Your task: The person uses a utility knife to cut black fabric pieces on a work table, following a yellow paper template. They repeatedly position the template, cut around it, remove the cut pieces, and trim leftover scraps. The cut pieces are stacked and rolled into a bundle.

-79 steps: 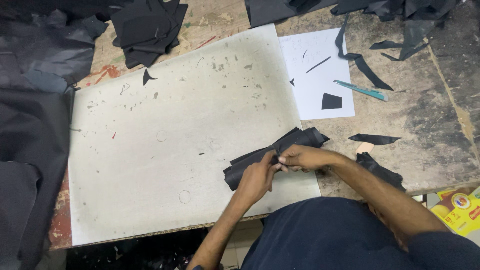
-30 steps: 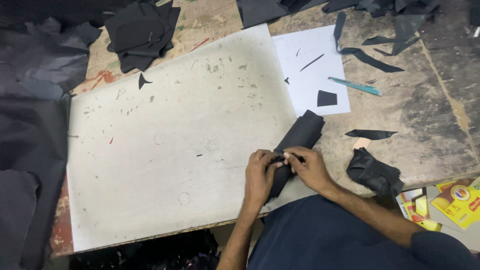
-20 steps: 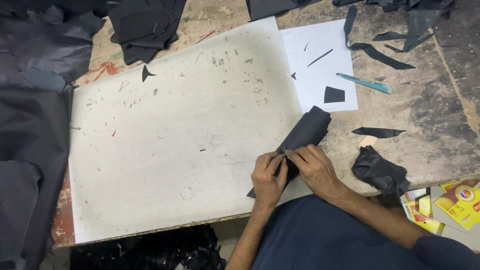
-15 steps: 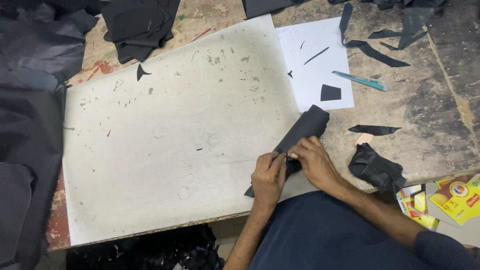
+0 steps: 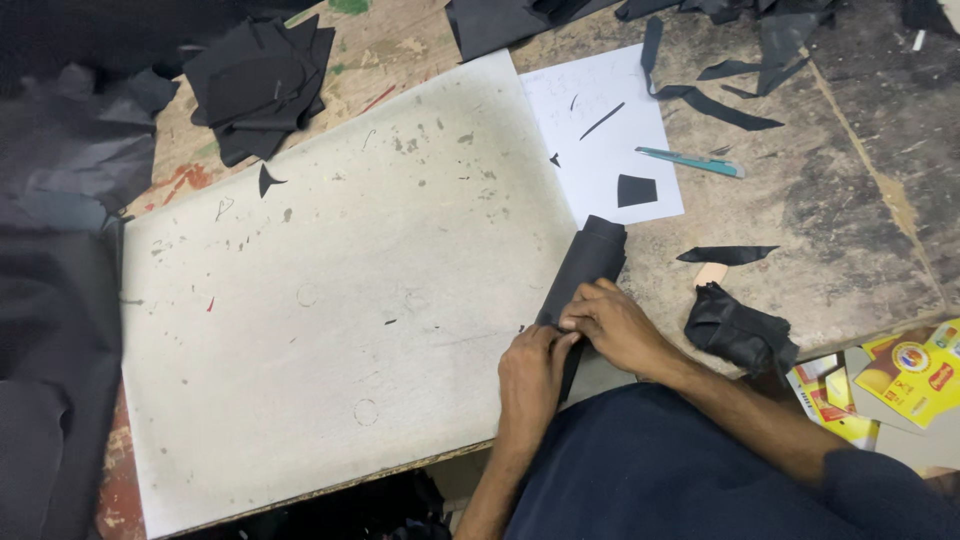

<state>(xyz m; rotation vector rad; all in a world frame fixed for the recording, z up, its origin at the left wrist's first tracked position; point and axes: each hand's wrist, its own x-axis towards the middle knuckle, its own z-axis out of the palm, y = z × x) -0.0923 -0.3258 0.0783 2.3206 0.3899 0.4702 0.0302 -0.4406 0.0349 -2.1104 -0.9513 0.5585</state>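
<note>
1. You have a dark, slim roll of black leather-like sheet (image 5: 585,275) lying at the right edge of the large, scuffed white cutting board (image 5: 330,290), its far end touching the white paper sheet (image 5: 600,130).
2. Your left hand (image 5: 530,375) is closed over the near end of the roll, fingers curled down and pinching it against the board.
3. Your right hand (image 5: 615,325) lies just beside it, fingers together and pressed on the roll's upper side; the two hands touch.
4. Judging by its shape, the far part is already rolled into a tight tube; the near end under your hands looks flatter and not yet wound in.
5. Not touched now: the teal-handled knife (image 5: 690,161) on the worn wooden table (image 5: 850,200), the crumpled black scrap (image 5: 738,330) near your right wrist, and the stack of black cut pieces (image 5: 260,85) at the far left.
</note>
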